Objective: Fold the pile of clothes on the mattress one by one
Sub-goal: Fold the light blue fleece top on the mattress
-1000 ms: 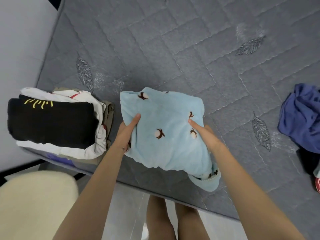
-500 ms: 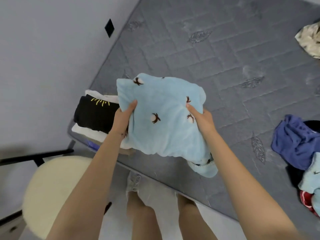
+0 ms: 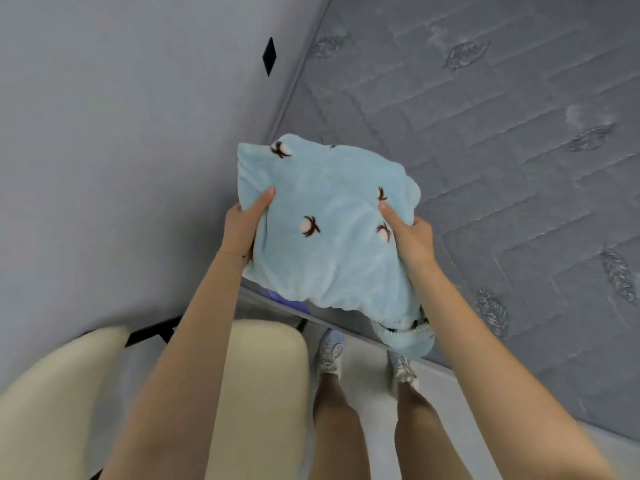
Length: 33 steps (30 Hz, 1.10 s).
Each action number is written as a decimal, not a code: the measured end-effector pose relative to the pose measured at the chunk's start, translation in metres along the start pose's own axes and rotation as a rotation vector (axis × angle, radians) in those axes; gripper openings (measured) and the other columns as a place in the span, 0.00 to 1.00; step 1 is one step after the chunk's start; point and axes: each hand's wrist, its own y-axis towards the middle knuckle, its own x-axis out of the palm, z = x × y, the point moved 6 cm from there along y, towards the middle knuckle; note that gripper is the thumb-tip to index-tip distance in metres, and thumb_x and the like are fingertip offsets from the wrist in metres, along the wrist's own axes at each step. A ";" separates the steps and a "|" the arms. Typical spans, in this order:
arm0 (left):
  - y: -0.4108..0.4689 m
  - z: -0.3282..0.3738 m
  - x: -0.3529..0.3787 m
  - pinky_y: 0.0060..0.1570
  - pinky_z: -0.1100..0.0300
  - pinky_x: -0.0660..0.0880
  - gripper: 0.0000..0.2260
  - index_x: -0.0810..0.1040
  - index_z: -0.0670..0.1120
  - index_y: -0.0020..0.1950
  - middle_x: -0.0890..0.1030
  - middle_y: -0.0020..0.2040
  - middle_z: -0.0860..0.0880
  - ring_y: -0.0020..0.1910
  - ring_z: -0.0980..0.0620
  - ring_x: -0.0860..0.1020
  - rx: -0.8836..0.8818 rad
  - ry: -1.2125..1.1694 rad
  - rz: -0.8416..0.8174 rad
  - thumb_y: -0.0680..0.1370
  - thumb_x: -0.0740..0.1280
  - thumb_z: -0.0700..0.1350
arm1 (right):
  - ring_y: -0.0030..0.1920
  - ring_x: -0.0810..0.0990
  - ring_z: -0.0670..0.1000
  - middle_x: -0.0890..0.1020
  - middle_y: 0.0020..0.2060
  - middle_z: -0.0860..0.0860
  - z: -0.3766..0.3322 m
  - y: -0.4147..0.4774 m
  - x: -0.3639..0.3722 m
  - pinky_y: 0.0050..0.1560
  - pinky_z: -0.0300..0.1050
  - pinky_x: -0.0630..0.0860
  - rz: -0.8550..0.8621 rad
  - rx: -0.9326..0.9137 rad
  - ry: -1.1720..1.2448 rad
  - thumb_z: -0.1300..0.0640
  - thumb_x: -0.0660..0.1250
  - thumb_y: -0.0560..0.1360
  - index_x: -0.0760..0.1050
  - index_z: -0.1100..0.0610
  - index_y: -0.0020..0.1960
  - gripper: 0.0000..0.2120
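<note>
Folded blue fleece (image 3: pixel 325 237) between hands, left hand (image 3: pixel 242 223) and right hand (image 3: pixel 410 237) gripping its sides

Left grip (image 3: pixel 242 226) and right grip (image 3: pixel 411 238) pinch, arms outstretched.

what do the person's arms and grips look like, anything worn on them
The left forearm and right forearm are bare, no sleeves in view. The left grip and right grip are bare hands: no gloves, rings or watch visible. A thin dark line crosses the left wrist, perhaps a thread bracelet; too small to tell.
</note>
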 end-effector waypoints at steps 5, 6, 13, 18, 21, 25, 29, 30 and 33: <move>0.041 -0.001 -0.018 0.46 0.59 0.78 0.11 0.79 0.50 0.47 0.83 0.47 0.52 0.46 0.54 0.82 0.024 0.050 0.018 0.73 0.72 0.56 | 0.40 0.84 0.42 0.85 0.42 0.45 0.025 0.013 0.032 0.37 0.35 0.79 0.023 0.042 0.029 0.49 0.73 0.73 0.81 0.53 0.50 0.10; 0.051 -0.008 -0.018 0.45 0.60 0.78 0.10 0.79 0.50 0.46 0.83 0.46 0.53 0.45 0.54 0.81 0.022 0.061 0.026 0.73 0.72 0.55 | 0.41 0.84 0.42 0.85 0.42 0.46 0.033 0.019 0.036 0.37 0.35 0.79 0.030 0.052 0.024 0.48 0.73 0.72 0.81 0.53 0.51 0.11; 0.115 -0.075 -0.015 0.54 0.55 0.78 0.14 0.80 0.49 0.49 0.83 0.46 0.53 0.48 0.54 0.81 -0.006 0.110 0.089 0.72 0.73 0.58 | 0.47 0.81 0.46 0.83 0.48 0.48 0.087 0.087 0.053 0.48 0.41 0.78 0.053 0.073 -0.198 0.43 0.70 0.73 0.79 0.53 0.54 0.16; 0.134 -0.104 -0.023 0.56 0.52 0.78 0.19 0.81 0.48 0.53 0.84 0.50 0.51 0.50 0.52 0.81 -0.050 0.096 0.131 0.71 0.73 0.60 | 0.54 0.81 0.50 0.83 0.53 0.48 0.100 0.100 0.066 0.60 0.52 0.76 0.075 0.027 -0.365 0.29 0.66 0.65 0.78 0.51 0.60 0.33; 0.135 -0.098 -0.022 0.54 0.55 0.77 0.18 0.80 0.48 0.52 0.83 0.48 0.52 0.51 0.51 0.81 -0.030 0.144 0.115 0.72 0.72 0.60 | 0.56 0.79 0.50 0.82 0.55 0.47 0.100 0.095 0.064 0.62 0.53 0.75 0.092 0.033 -0.382 0.28 0.65 0.65 0.76 0.50 0.61 0.35; 0.127 -0.082 -0.028 0.55 0.54 0.75 0.26 0.77 0.45 0.61 0.81 0.55 0.49 0.53 0.51 0.79 -0.012 0.211 0.123 0.72 0.70 0.62 | 0.59 0.79 0.52 0.81 0.58 0.47 0.087 0.090 0.057 0.63 0.55 0.74 0.079 0.082 -0.419 0.20 0.62 0.56 0.74 0.50 0.65 0.47; 0.106 -0.048 -0.033 0.62 0.56 0.68 0.32 0.67 0.45 0.72 0.71 0.69 0.47 0.67 0.48 0.71 0.165 0.410 0.224 0.75 0.68 0.61 | 0.68 0.70 0.57 0.72 0.68 0.52 0.063 0.075 0.049 0.69 0.59 0.66 0.104 0.058 -0.514 0.26 0.63 0.66 0.63 0.55 0.73 0.46; 0.098 -0.038 -0.033 0.66 0.54 0.65 0.33 0.64 0.46 0.74 0.68 0.72 0.47 0.70 0.48 0.67 0.230 0.463 0.254 0.75 0.67 0.61 | 0.71 0.66 0.58 0.69 0.71 0.53 0.056 0.071 0.046 0.70 0.60 0.63 0.123 0.031 -0.568 0.28 0.63 0.68 0.60 0.55 0.74 0.45; 0.070 -0.009 -0.019 0.71 0.48 0.59 0.34 0.63 0.46 0.75 0.66 0.74 0.43 0.72 0.43 0.64 0.450 0.706 0.265 0.75 0.61 0.65 | 0.74 0.60 0.57 0.63 0.74 0.52 0.035 0.055 0.041 0.73 0.60 0.56 0.138 -0.069 -0.709 0.31 0.62 0.73 0.56 0.51 0.77 0.40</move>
